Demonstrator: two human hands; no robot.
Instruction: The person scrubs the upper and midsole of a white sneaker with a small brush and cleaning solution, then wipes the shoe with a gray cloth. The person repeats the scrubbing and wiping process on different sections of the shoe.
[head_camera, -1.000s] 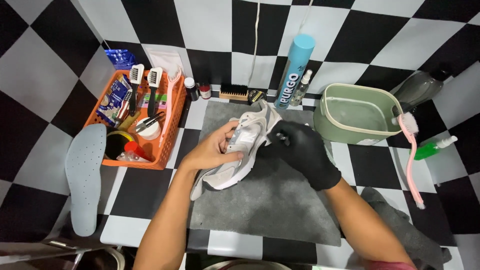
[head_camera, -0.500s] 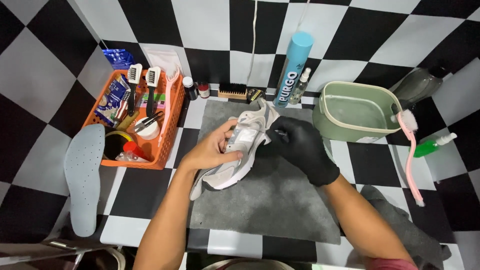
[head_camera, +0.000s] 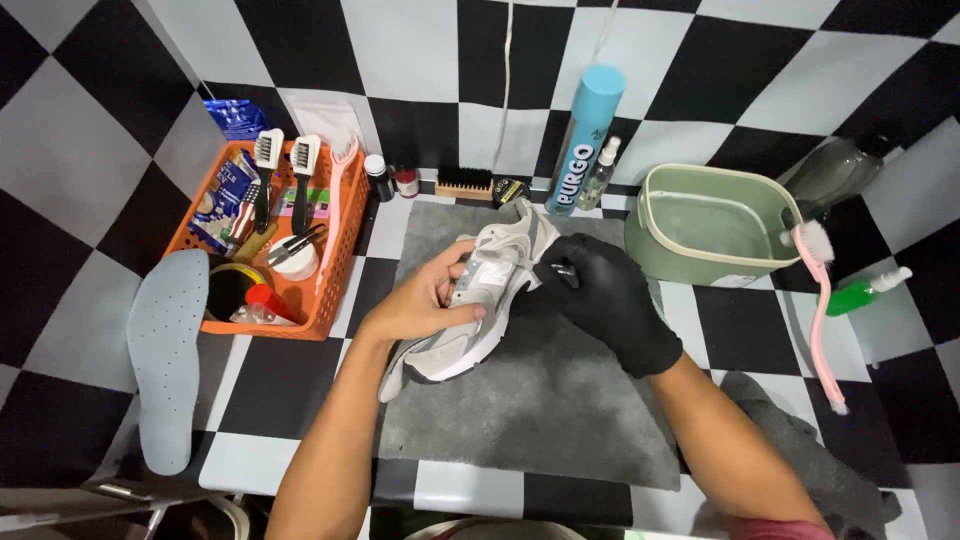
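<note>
A grey and white sneaker (head_camera: 480, 290) lies tilted on a grey mat (head_camera: 540, 400) in the middle of the checkered surface. My left hand (head_camera: 425, 300), bare, grips the sneaker's side and holds it up off the mat. My right hand (head_camera: 605, 300) wears a black glove and rests against the sneaker's upper near the tongue, pinching a small thin object that I cannot identify.
An orange basket (head_camera: 330, 290) of brushes and jars stands at the left, a grey insole (head_camera: 165, 360) beside it. A green tub (head_camera: 710, 225) with a pink brush (head_camera: 825, 300) stands at the right. A blue spray can (head_camera: 585, 140) and small bottles line the back.
None beyond a slight shift of the gloved right hand against the sneaker; the left hand keeps its grip.
</note>
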